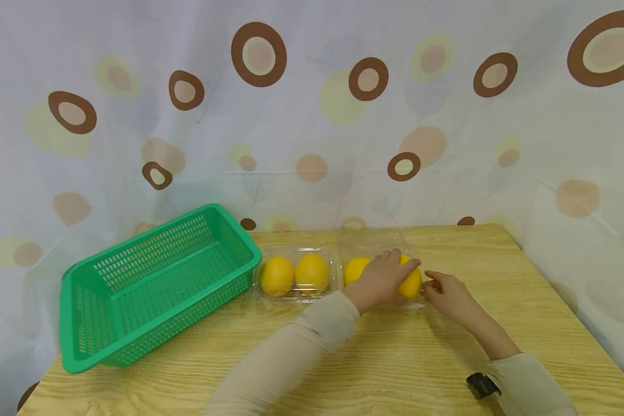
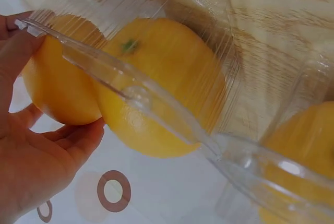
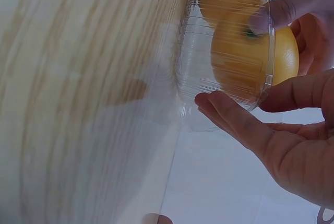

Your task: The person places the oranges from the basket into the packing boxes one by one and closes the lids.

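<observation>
A clear plastic clamshell box (image 3: 195,65) holds two oranges, and its lid (image 1: 377,238) stands raised at the back. My left hand (image 1: 381,282) reaches over the box and grips the right-hand orange (image 1: 412,283). In the left wrist view, the thumb lies at the rim and the fingers curve round the far side of that fruit. The other orange (image 2: 164,85) sits right beside it. At the box's right end, my right hand (image 1: 453,297) pinches the corner near the rim, with two fingers (image 3: 229,112) along the outer wall.
To the left stands a second clear box (image 1: 296,292) with two oranges (image 1: 277,276) inside. A green slotted basket (image 1: 161,326) sits at an angle on the table's left side. Behind the wooden table (image 1: 395,370) hangs a patterned curtain (image 1: 301,104).
</observation>
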A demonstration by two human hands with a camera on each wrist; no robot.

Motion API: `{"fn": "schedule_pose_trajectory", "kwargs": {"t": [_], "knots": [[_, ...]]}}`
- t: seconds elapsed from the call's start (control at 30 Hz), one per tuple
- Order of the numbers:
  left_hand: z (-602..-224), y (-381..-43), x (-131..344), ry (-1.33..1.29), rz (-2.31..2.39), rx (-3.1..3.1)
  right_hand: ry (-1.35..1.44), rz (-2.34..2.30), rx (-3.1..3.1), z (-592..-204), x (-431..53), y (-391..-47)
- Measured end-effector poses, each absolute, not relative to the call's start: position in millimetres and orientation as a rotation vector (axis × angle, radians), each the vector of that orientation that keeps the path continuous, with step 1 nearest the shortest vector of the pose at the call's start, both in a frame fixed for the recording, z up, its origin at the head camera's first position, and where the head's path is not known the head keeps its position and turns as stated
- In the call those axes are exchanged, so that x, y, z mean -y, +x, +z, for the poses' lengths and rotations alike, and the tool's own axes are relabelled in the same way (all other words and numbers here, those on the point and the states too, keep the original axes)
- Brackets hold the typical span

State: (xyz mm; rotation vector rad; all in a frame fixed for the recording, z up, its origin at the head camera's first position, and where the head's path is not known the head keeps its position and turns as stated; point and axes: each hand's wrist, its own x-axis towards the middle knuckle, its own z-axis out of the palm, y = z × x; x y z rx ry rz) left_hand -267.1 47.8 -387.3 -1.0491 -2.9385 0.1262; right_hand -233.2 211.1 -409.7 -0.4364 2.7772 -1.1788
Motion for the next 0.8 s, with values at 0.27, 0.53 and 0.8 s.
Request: {"fn": "schedule_pose_trajectory", "kwargs": {"t": [0.27, 0.53, 0.8], "knots": [[-390.3, -276.0, -50.5, -1.058, 0.073, 2.968, -0.454, -1.18, -2.788, -407.3, -210.3, -234.9], [-393.5, -281.9, -54.3, -1.073, 0.017, 3.019, -0.453, -1.168, -2.792, -406.5, -212.4, -234.1], [-396.5, -280.0, -57.1, -0.989, -0.009, 3.11, -0.462, -1.152, -2.81, -410.9, -215.0, -234.8]]}}
